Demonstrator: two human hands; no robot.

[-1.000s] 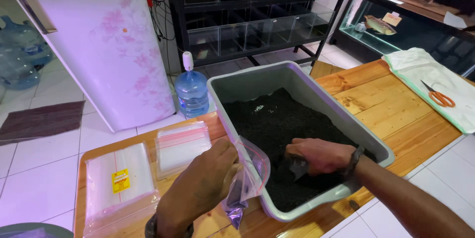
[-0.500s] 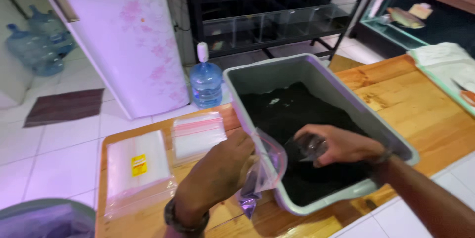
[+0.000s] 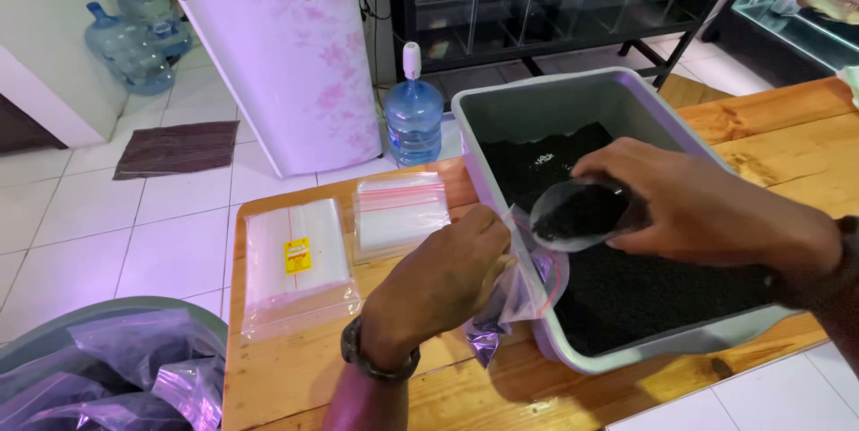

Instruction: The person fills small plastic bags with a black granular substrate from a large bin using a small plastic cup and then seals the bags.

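- Clear, crinkled plastic heaped in a grey-green bin [image 3: 192, 319] at the near left corner, below the table edge.
- Pale wooden table [image 3: 295, 377] underfoot of everything, planks running left to right.
- Left hand [image 3: 443, 274] near the table's front, a dark watch [image 3: 380, 361] on the wrist, fingers pinched together on the rim of a small clear zip bag [image 3: 523, 292], holding its mouth against the near left wall of the tub.
- Zip bag hanging outside the tub wall, lower part crumpled on the table, red seal line at the mouth.
- Grey plastic tub [image 3: 537, 95] on the table's right half, filled with black granular substrate [image 3: 644, 292] across its floor.
- Right hand [image 3: 707, 207] over the tub, fingers curled and clamped on a clear plastic cup [image 3: 577, 212] loaded with the same black grains.
- Cup tilted, mouth turned toward the bag opening, just beside it, above the substrate.
- Two flat packs of unused zip bags on the table left of the tub: a larger pack [image 3: 295, 265] with a yellow label, a smaller pack [image 3: 400, 213] with red seal strips behind it.
- Beyond the table, on the white tiled floor: blue water jug [image 3: 413, 122] with a white pump top, a white fridge [image 3: 286, 46] with pink flowers, a dark mat [image 3: 177, 147].
- Farthest back: more blue water jugs [image 3: 134, 37] at the left, black shelving with glass tanks [image 3: 555, 6] at the centre.
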